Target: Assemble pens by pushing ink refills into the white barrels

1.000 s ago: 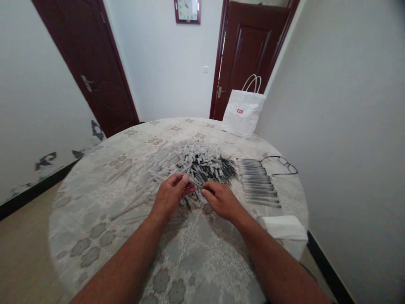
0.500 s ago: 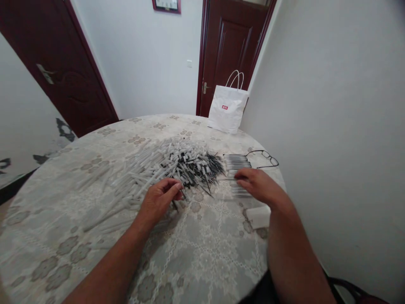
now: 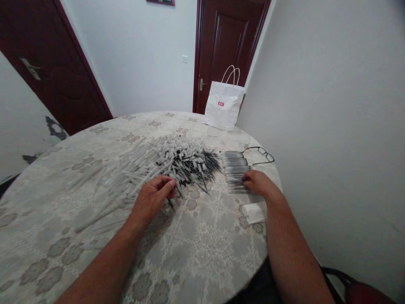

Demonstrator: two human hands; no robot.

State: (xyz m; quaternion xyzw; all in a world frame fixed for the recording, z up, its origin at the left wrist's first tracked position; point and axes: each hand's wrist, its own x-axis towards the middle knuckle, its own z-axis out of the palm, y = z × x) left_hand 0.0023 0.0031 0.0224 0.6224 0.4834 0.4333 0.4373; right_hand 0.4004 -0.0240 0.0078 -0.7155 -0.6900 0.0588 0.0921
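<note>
My left hand [image 3: 155,194] is closed, thumb against fingers, at the near edge of a heap of pen parts. A thin dark rod like a pen refill [image 3: 171,203] pokes out below its fingers. In the heap lie clear pen barrels [image 3: 107,202], small white pieces like caps [image 3: 171,147] and dark refills [image 3: 211,161]. On the right, a row of pens [image 3: 233,162] lies side by side. My right hand [image 3: 257,182] is at the row's right end, near its lower part, fingers pinched together. What is between those fingers is hidden.
Eyeglasses [image 3: 264,155] lie beyond the row. A folded white tissue-like piece [image 3: 255,212] sits near my right forearm. At the back stands a white paper bag [image 3: 224,105]. The round table has a patterned cloth [image 3: 202,253], with a wall [image 3: 332,105] on the right.
My right hand has shifted from over the middle of the pen row towards its right end, uncovering more pens. My left hand keeps its closed pose by the heap. The view has shifted slightly.
</note>
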